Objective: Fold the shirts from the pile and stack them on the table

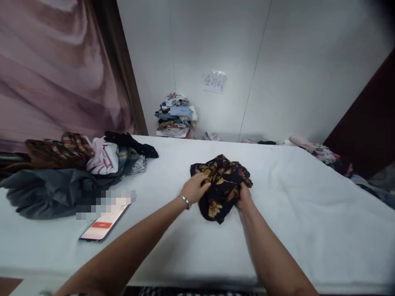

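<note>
White-covered desk (191, 263), pale wall (200, 37) behind, shiny pink curtain (52, 70) at left. Handwritten sign (213, 82) on the wall, apparently in a clear plastic sleeve. Phone (101, 224) lies lit at left, upper part pixelated. Right-hand clothes heap (317, 152) partly hidden behind the desk edge. Dark floral cloth (222, 183), thin-looking, crumpled, lies mid-desk between the hands. Left hand (194, 189) curls loosely over its left side, thumb and index apart; can't tell if it pinches. Right hand (245, 197) grips the right edge, fingertips hidden in folds. Slack gray garment (46, 193) far left.
</note>
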Action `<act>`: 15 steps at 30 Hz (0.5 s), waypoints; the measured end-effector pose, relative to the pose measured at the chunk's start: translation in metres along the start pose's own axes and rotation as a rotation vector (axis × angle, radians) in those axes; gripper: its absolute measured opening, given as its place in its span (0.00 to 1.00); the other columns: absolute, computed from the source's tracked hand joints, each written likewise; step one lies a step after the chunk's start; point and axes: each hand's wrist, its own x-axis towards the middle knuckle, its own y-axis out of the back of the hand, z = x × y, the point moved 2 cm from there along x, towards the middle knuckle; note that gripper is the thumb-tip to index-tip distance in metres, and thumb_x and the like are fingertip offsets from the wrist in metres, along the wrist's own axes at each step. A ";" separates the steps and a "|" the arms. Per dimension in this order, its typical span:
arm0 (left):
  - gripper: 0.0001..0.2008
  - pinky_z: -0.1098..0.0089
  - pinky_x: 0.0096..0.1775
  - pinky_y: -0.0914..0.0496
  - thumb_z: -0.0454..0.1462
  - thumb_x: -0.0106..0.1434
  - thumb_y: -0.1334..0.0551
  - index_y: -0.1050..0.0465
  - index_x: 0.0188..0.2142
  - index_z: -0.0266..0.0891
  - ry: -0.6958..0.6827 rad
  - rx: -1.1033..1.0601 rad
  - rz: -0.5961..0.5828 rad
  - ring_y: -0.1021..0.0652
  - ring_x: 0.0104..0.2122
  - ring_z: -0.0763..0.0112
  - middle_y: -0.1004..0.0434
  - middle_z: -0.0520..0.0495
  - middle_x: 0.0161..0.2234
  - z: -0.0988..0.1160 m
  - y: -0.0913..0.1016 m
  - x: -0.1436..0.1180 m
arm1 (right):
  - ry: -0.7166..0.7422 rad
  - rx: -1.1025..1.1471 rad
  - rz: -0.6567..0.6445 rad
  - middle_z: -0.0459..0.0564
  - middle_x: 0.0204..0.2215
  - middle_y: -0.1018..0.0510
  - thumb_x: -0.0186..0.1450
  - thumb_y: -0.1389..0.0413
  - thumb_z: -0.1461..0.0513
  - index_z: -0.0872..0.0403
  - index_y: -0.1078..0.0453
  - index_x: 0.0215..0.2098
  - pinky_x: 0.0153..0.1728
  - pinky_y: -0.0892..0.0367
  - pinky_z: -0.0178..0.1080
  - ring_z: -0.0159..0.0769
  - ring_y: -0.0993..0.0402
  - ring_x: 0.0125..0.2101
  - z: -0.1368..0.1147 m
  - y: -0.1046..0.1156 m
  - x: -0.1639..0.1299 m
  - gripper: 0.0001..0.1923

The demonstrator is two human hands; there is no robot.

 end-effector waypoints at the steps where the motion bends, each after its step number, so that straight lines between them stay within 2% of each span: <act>1: 0.20 0.56 0.58 0.35 0.45 0.64 0.45 0.28 0.50 0.38 0.070 0.020 0.035 0.29 0.56 0.53 0.30 0.38 0.57 -0.010 0.004 0.008 | -0.011 0.007 -0.015 0.48 0.32 0.17 0.58 0.43 0.48 0.49 0.26 0.36 0.41 0.25 0.44 0.44 0.21 0.40 0.001 -0.003 -0.002 0.16; 3: 0.24 0.53 0.56 0.34 0.47 0.62 0.42 0.30 0.53 0.35 0.220 0.044 0.050 0.29 0.56 0.49 0.30 0.33 0.56 -0.026 0.003 0.019 | -0.020 -0.014 -0.066 0.49 0.32 0.17 0.59 0.46 0.44 0.50 0.25 0.37 0.40 0.25 0.45 0.45 0.21 0.41 0.000 -0.008 -0.008 0.20; 5: 0.24 0.55 0.53 0.33 0.47 0.58 0.37 0.29 0.50 0.36 0.346 0.048 0.033 0.27 0.54 0.49 0.27 0.33 0.52 -0.035 -0.010 0.022 | 0.002 -0.064 -0.104 0.50 0.32 0.17 0.59 0.47 0.42 0.50 0.25 0.38 0.41 0.26 0.46 0.46 0.22 0.42 0.000 -0.011 -0.013 0.23; 8: 0.14 0.59 0.50 0.31 0.40 0.54 0.34 0.25 0.39 0.38 0.411 0.010 0.042 0.23 0.48 0.52 0.22 0.38 0.45 -0.035 -0.032 0.021 | 0.086 -0.120 -0.068 0.48 0.33 0.17 0.54 0.40 0.46 0.50 0.25 0.37 0.43 0.27 0.45 0.46 0.22 0.44 0.000 -0.011 -0.018 0.20; 10: 0.06 0.61 0.47 0.30 0.36 0.54 0.35 0.25 0.33 0.40 0.437 -0.049 0.095 0.21 0.44 0.55 0.20 0.41 0.39 -0.033 -0.033 0.021 | 0.158 -0.123 0.007 0.46 0.36 0.17 0.51 0.36 0.51 0.50 0.26 0.38 0.45 0.28 0.43 0.45 0.23 0.45 -0.001 -0.006 -0.018 0.19; 12: 0.03 0.61 0.46 0.29 0.36 0.56 0.38 0.26 0.31 0.41 0.470 -0.129 0.206 0.21 0.42 0.57 0.19 0.43 0.35 -0.034 -0.017 0.022 | 0.239 -0.113 0.109 0.45 0.37 0.18 0.50 0.35 0.54 0.51 0.27 0.39 0.44 0.28 0.41 0.42 0.24 0.44 -0.008 0.002 -0.016 0.19; 15: 0.10 0.62 0.45 0.28 0.40 0.60 0.43 0.26 0.34 0.38 0.493 -0.284 0.468 0.21 0.42 0.58 0.20 0.41 0.36 -0.043 0.034 0.015 | 0.345 -0.072 0.252 0.45 0.33 0.19 0.54 0.40 0.54 0.51 0.31 0.40 0.36 0.27 0.38 0.37 0.23 0.36 -0.030 0.017 -0.013 0.17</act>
